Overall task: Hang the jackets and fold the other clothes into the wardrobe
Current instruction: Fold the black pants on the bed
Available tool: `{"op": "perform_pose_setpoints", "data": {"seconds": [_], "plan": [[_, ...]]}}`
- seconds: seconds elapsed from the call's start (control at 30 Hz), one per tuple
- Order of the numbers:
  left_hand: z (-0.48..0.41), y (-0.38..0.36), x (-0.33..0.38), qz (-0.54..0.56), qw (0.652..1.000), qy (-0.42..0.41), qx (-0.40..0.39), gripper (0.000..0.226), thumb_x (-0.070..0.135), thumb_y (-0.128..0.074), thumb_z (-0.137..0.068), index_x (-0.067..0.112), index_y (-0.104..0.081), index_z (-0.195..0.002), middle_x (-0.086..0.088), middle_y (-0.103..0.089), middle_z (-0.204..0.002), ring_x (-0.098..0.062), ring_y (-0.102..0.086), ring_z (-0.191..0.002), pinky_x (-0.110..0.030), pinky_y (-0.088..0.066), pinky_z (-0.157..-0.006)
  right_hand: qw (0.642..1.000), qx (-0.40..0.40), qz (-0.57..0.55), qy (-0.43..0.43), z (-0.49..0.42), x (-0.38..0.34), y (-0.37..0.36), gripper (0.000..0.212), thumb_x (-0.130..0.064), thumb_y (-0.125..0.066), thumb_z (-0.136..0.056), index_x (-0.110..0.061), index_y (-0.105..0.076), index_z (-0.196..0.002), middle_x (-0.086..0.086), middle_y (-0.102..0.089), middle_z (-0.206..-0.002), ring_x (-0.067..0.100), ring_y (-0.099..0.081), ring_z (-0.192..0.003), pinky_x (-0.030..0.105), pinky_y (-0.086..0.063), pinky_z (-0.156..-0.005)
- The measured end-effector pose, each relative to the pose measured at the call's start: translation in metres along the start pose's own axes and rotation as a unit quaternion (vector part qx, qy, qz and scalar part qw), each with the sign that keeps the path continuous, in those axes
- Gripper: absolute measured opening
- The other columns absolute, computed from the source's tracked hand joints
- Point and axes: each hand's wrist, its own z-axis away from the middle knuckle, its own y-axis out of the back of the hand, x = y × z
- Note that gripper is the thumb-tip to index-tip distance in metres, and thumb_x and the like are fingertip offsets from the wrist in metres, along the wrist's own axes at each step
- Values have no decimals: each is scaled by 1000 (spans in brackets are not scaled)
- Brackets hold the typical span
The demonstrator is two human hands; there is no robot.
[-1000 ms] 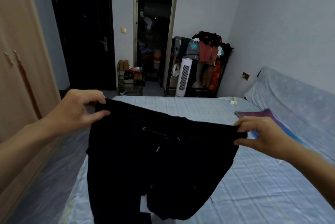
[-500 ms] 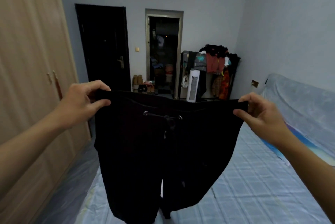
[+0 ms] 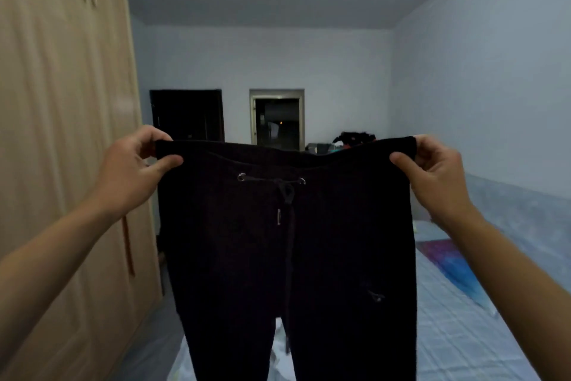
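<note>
A pair of black drawstring trousers (image 3: pixel 287 257) hangs spread out in front of me, waistband up, legs dropping out of the bottom of the view. My left hand (image 3: pixel 133 170) pinches the left end of the waistband between thumb and curled fingers. My right hand (image 3: pixel 432 170) pinches the right end the same way. The drawstring dangles down the middle. The wooden wardrobe (image 3: pixel 61 164) stands along the left, its doors closed.
A bed (image 3: pixel 457 328) with a pale checked sheet lies below and to the right, with a purple and blue cloth (image 3: pixel 448 260) on it. A dark door (image 3: pixel 188 115) and an open doorway (image 3: pixel 278 118) are in the far wall. A clothes pile (image 3: pixel 355 138) peeks over the waistband.
Both hands have lifted the trousers higher and pulled the waistband taut and level. The view has tilted up, showing ceiling and less bed.
</note>
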Motion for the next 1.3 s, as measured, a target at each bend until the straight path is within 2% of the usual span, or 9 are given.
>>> {"op": "perform_pose_setpoints", "data": {"seconds": [0.13, 0.27, 0.53, 0.63, 0.77, 0.87, 0.97, 1.1, 1.3], "plan": [[-4, 40, 13, 40, 999, 13, 5, 21, 20, -77, -84, 33, -61, -91, 12, -68, -85, -13, -69, -83, -39, -58, -75, 999, 29, 2, 26, 0, -65, -14, 13, -13, -69, -90, -26, -68, -91, -5, -72, -81, 9, -67, -73, 21, -57, -68], [7, 72, 38, 147, 989, 25, -7, 19, 34, -74, -77, 35, -62, -91, 6, -73, -90, -11, -72, -78, -20, -57, -62, 998, 47, -5, 36, 13, -115, -25, 17, -8, -66, -91, -25, -67, -89, -4, -69, -79, 14, -63, -75, 27, -55, -70], [36, 94, 59, 335, 930, 126, -87, 15, 9, -71, -74, 15, -68, -87, -2, -71, -76, -10, -68, -65, -18, -56, -61, 995, 24, -16, -100, 30, -120, -32, 12, -7, -63, -93, -12, -69, -102, -2, -76, -87, 11, -70, -76, 20, -57, -69], [36, 60, 40, 243, 927, 265, -105, 12, 1, -74, -78, 5, -68, -88, -12, -69, -80, -14, -68, -62, -21, -56, -57, 970, -1, 87, -226, 26, -78, -57, 25, -8, -67, -90, 1, -65, -113, 10, -74, -97, 20, -70, -81, 27, -58, -71], [48, 7, 10, 91, 897, 429, -57, 28, 9, -76, -83, 1, -66, -108, -19, -68, -104, -31, -68, -95, -44, -58, -86, 923, 19, 175, -343, 48, -38, -97, 18, -16, -72, -86, -4, -67, -99, 16, -71, -98, 27, -69, -88, 42, -59, -83], [70, -17, 15, 93, 902, 422, 8, 14, 11, -76, -80, 8, -67, -90, -15, -70, -95, -29, -69, -87, -41, -60, -76, 921, 53, 167, -348, 77, -34, -119, 20, -21, -71, -86, -9, -66, -101, 9, -70, -95, 22, -68, -84, 41, -60, -79], [90, -32, 33, 99, 915, 392, 3, 12, 13, -76, -80, 13, -65, -82, -10, -70, -86, -24, -69, -81, -32, -56, -61, 933, 58, 122, -333, 105, -44, -144, 23, -25, -68, -88, -10, -63, -105, 6, -69, -94, 20, -69, -83, 42, -61, -76], [113, -45, 63, 149, 920, 359, -50, 15, 14, -77, -81, 14, -65, -89, -9, -70, -90, -24, -71, -83, -41, -61, -75, 949, 30, 65, -306, 131, -66, -177, 9, -24, -68, -87, -19, -61, -91, 2, -70, -85, 15, -70, -77, 39, -62, -72], [141, -50, 96, 195, 921, 333, -56, 17, 17, -78, -79, 20, -62, -83, -3, -67, -78, -21, -71, -74, -36, -60, -60, 956, 2, 34, -291, 153, -82, -203, 9, -24, -69, -86, -24, -62, -91, -3, -71, -84, 6, -70, -74, 38, -62, -72]]}}
